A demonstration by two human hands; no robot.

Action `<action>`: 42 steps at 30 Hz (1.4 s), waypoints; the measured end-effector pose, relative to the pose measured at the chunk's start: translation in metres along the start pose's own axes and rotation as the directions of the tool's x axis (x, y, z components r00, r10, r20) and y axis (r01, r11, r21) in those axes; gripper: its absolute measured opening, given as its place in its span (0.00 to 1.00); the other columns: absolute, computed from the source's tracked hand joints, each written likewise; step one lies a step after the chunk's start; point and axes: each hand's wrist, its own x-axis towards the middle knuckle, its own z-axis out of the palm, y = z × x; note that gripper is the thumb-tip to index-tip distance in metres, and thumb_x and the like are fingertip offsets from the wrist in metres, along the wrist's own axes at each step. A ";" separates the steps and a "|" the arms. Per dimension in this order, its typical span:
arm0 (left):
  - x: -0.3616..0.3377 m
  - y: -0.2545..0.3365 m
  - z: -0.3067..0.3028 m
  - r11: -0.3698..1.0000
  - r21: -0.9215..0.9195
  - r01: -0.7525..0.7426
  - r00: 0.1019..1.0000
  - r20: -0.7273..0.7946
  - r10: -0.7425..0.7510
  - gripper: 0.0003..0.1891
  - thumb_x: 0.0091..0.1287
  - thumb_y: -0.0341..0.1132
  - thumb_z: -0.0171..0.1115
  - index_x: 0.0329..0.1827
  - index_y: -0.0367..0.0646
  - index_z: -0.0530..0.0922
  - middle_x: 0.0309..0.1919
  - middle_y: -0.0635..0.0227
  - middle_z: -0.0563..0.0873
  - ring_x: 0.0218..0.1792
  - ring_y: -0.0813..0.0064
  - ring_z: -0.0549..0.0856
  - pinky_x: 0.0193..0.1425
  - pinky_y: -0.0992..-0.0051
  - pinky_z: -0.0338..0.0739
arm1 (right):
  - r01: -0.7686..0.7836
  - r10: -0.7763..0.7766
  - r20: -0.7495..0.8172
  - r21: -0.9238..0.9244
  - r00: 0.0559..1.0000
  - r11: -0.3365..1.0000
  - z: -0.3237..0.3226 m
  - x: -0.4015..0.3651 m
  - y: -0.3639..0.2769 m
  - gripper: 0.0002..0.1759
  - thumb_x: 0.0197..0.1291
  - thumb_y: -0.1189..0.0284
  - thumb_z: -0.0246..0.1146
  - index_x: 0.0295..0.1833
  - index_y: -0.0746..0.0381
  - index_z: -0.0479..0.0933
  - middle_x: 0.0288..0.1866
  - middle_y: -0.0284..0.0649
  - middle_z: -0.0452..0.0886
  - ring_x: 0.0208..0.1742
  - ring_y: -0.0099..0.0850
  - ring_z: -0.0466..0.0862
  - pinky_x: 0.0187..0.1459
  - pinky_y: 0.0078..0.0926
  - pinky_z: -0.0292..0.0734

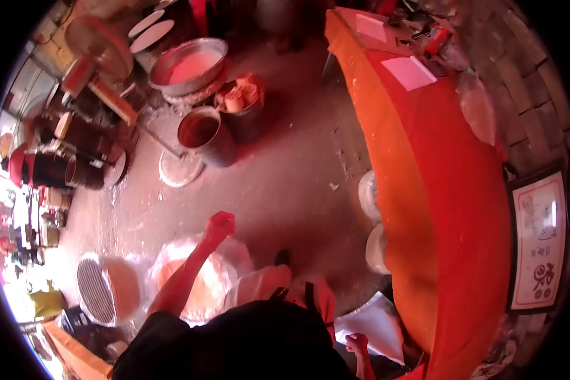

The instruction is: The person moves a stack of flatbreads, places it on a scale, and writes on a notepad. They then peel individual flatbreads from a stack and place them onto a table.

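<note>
My left hand (219, 229) is closed in a fist, held out in front of me with nothing showing in it. That forearm crosses over a wide tub (234, 256) lined with clear plastic and holding pale material. Low on the right, my right hand (356, 344) has its fingers curled in and shows no object. Behind it in this view lies a whitish sheet or sack (377, 323), which the hand overlaps. A table draped in orange-red cloth (462, 209) stands just beyond that hand.
Ahead stand a dark bucket (225, 149), a bucket of orange-lit pieces (239, 98) and a large metal basin (158, 79). A round lid (179, 168) lies on the floor. A platform scale (111, 101) is at left, a ribbed round container (117, 288) nearer. Two pale round objects (377, 249) sit beside the cloth.
</note>
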 end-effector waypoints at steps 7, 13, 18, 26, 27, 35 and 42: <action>0.131 0.020 0.026 0.987 0.050 0.150 0.989 0.009 -0.151 0.08 0.61 0.23 0.60 0.44 0.35 0.77 0.26 0.67 0.81 0.24 0.77 0.81 0.27 0.77 0.77 | 0.092 -0.090 0.172 -0.003 0.981 0.996 0.003 0.060 -0.194 0.14 0.59 0.66 0.63 0.26 0.64 0.76 0.18 0.32 0.75 0.19 0.21 0.75 0.20 0.22 0.70; 0.186 -0.036 -0.003 0.871 -0.244 0.426 0.888 -0.070 -0.454 0.04 0.62 0.31 0.63 0.34 0.42 0.77 0.22 0.67 0.80 0.19 0.72 0.80 0.22 0.73 0.76 | 0.551 -0.554 0.148 -0.472 0.819 0.688 -0.025 0.230 -0.343 0.11 0.56 0.64 0.62 0.33 0.60 0.82 0.19 0.44 0.79 0.21 0.38 0.81 0.24 0.34 0.75; 0.193 -0.001 0.031 0.860 -0.219 0.461 0.823 -0.257 -0.507 0.12 0.62 0.40 0.60 0.42 0.41 0.77 0.26 0.60 0.83 0.26 0.67 0.84 0.29 0.69 0.81 | 0.631 -0.673 0.141 -0.527 0.726 0.570 -0.075 0.283 -0.579 0.14 0.59 0.63 0.55 0.28 0.60 0.79 0.22 0.42 0.80 0.26 0.36 0.83 0.29 0.36 0.77; 0.340 0.045 0.062 0.976 0.004 0.216 0.975 -0.059 -0.215 0.21 0.70 0.49 0.51 0.26 0.43 0.79 0.22 0.72 0.78 0.25 0.81 0.76 0.27 0.76 0.71 | 0.785 -0.769 0.178 -0.239 0.614 0.572 -0.071 0.296 -0.852 0.12 0.55 0.63 0.63 0.36 0.61 0.78 0.29 0.49 0.80 0.31 0.42 0.83 0.34 0.37 0.77; 0.369 0.039 0.051 0.967 -0.007 0.254 0.964 -0.082 -0.254 0.20 0.70 0.48 0.52 0.27 0.43 0.79 0.23 0.71 0.79 0.26 0.80 0.77 0.28 0.75 0.72 | 0.764 -0.742 0.205 -0.281 0.638 0.580 -0.068 0.301 -0.874 0.12 0.55 0.63 0.63 0.37 0.61 0.79 0.29 0.49 0.81 0.32 0.42 0.83 0.34 0.37 0.77; 0.643 0.140 -0.040 0.942 0.335 0.020 0.999 -0.036 -0.008 0.05 0.62 0.34 0.58 0.29 0.45 0.74 0.21 0.69 0.77 0.22 0.69 0.79 0.24 0.71 0.73 | 0.709 -0.695 0.182 -0.331 0.695 0.622 -0.010 0.322 -0.956 0.11 0.53 0.67 0.65 0.42 0.58 0.83 0.32 0.47 0.84 0.34 0.38 0.85 0.38 0.32 0.80; 0.824 0.286 -0.022 0.971 -0.136 0.198 0.954 -0.203 -0.223 0.11 0.67 0.40 0.60 0.44 0.42 0.76 0.26 0.68 0.81 0.23 0.76 0.79 0.25 0.78 0.76 | 0.785 -0.793 0.215 -0.428 0.570 0.449 0.013 0.372 -1.139 0.10 0.54 0.67 0.61 0.37 0.62 0.78 0.30 0.52 0.80 0.31 0.51 0.80 0.34 0.41 0.76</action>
